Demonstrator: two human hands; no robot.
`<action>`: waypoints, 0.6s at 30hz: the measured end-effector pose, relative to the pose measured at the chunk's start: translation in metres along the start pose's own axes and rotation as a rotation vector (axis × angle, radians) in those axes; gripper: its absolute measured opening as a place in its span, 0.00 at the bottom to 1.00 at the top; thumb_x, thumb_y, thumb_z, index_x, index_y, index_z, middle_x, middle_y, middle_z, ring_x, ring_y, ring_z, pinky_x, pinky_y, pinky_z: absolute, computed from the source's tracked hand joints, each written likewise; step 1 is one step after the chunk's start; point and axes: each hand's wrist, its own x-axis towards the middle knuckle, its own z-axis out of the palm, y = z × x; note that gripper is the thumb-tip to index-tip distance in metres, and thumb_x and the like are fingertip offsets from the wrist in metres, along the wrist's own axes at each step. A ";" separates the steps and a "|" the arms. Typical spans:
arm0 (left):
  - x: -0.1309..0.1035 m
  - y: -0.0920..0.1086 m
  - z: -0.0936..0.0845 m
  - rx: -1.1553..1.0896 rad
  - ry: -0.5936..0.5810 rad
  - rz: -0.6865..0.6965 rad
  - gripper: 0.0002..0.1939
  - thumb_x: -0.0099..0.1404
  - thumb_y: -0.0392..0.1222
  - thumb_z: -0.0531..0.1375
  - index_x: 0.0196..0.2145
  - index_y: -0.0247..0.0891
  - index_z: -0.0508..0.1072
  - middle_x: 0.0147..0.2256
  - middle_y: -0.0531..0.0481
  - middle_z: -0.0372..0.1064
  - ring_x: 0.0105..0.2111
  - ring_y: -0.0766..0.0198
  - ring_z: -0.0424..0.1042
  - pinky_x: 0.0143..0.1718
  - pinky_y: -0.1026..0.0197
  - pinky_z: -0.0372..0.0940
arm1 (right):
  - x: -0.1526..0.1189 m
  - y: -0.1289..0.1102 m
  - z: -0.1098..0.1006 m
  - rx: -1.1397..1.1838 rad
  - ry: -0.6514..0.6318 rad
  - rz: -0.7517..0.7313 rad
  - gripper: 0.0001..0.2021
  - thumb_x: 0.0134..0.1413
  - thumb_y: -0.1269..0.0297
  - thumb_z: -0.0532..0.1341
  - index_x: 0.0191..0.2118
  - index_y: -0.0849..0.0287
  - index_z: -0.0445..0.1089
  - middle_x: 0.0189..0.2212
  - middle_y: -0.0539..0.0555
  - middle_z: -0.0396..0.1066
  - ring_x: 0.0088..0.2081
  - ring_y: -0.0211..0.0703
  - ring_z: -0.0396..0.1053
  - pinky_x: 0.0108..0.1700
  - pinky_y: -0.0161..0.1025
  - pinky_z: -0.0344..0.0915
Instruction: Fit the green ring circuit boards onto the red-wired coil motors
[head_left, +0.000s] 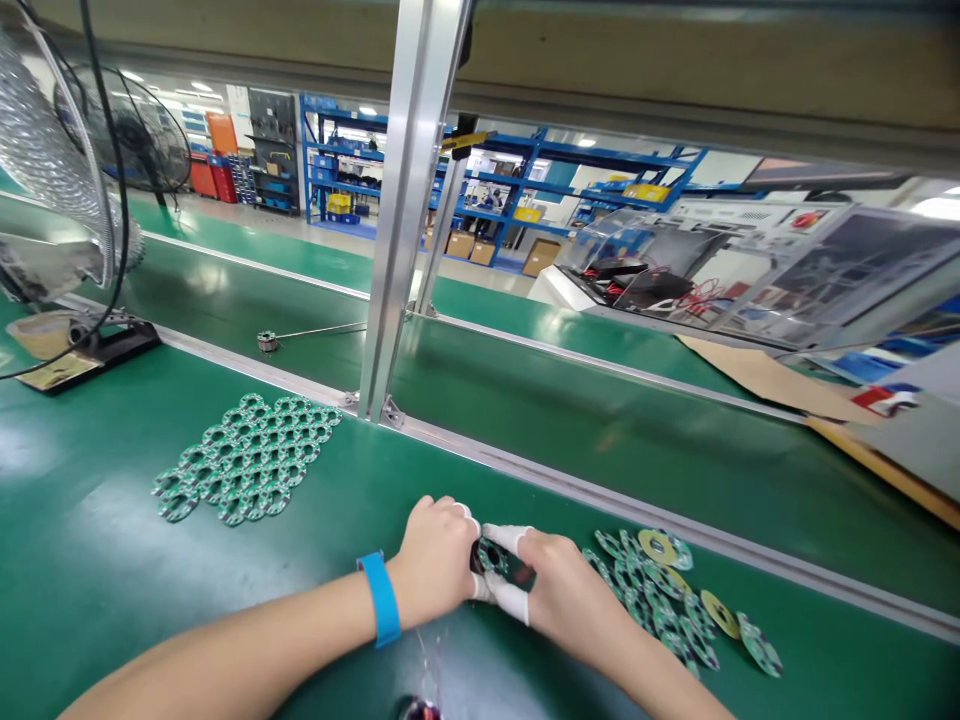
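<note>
Dark piece: the small dark piece [517, 571], with a green ring-shaped face at its left part, was held just above or on the surface [322, 580], between the two hands near the lower middle; whether it touched the surface could not be told.
Left hand: the left hand [436, 555] had its grip closed at the piece's left end, white covers on the fingertips; a blue wristband [383, 598] circled the wrist.
Right hand: the right hand [562, 580] had its grip narrowed to the piece's width, thumb and finger in white covers [510, 603] along opposite sides of it.
Ring boards: a tight, flat cluster of green ring boards [251, 468] lay to the left; a looser, overlapping heap [660, 605] lay just beside the right hand, with yellow rings [646, 547] among it.
Coil: a dark, reddish coil [420, 709] was cut off by the lower edge; thin wires [427, 655] rose from it.
Beyond the rail: past the metal rail [510, 466] and upright post [397, 220], a small wound part [267, 341] sat on a green strip [315, 330]; blue shelving [536, 175] stood farther back.
</note>
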 end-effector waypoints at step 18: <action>-0.001 -0.001 0.001 -0.057 0.010 0.005 0.14 0.50 0.49 0.64 0.28 0.36 0.70 0.32 0.46 0.69 0.36 0.55 0.67 0.34 0.57 0.57 | 0.004 -0.006 -0.005 -0.173 -0.065 0.023 0.10 0.47 0.67 0.59 0.38 0.58 0.70 0.30 0.56 0.75 0.30 0.47 0.72 0.29 0.34 0.60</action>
